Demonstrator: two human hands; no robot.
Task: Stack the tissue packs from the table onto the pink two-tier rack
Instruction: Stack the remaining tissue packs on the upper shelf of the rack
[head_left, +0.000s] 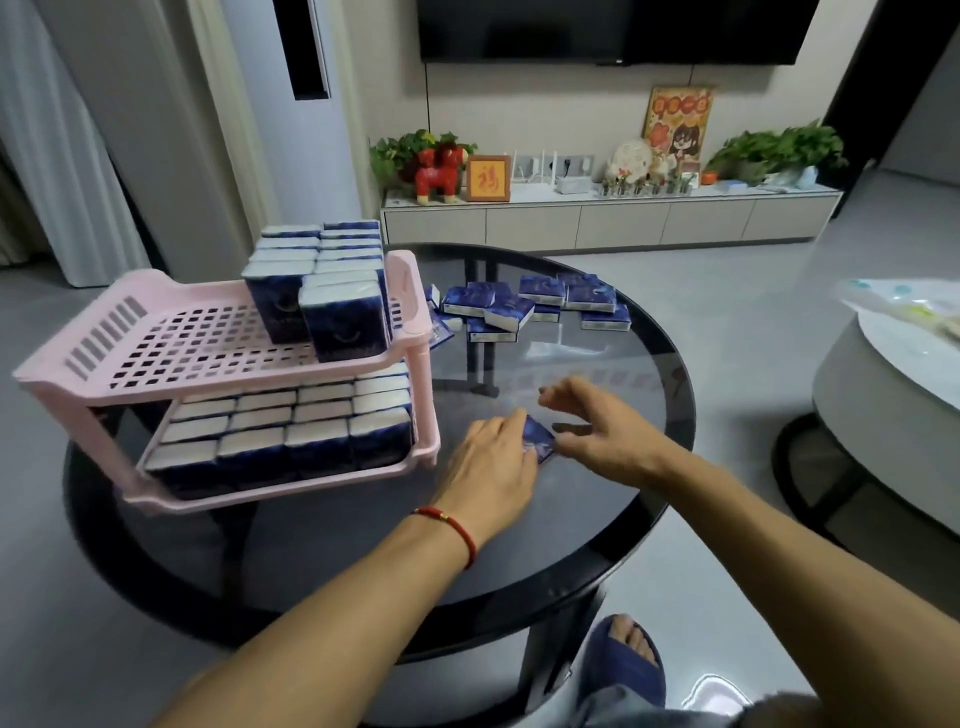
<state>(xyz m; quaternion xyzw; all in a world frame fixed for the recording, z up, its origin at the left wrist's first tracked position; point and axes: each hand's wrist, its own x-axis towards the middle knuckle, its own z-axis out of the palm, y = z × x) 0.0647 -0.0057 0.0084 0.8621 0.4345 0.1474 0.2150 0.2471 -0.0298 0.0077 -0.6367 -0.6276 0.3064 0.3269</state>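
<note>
The pink two-tier rack (156, 332) stands on the left of the round dark glass table (597, 519). Its lower tier is packed with upright blue-and-white tissue packs (291, 436). Two rows of packs (322, 280) stand at the right end of the upper tier. More loose packs (524, 306) lie in a heap at the table's far side. My left hand (493, 467) grips one blue pack (537, 439) just right of the rack. My right hand (592, 431) hovers beside that pack with fingers spread, its fingertips near the pack's edge.
A grey round table (893, 384) with a plastic bag stands at the right. A TV cabinet (613, 218) with plants and ornaments runs along the far wall. My slippered foot (626, 660) shows below the table's near edge.
</note>
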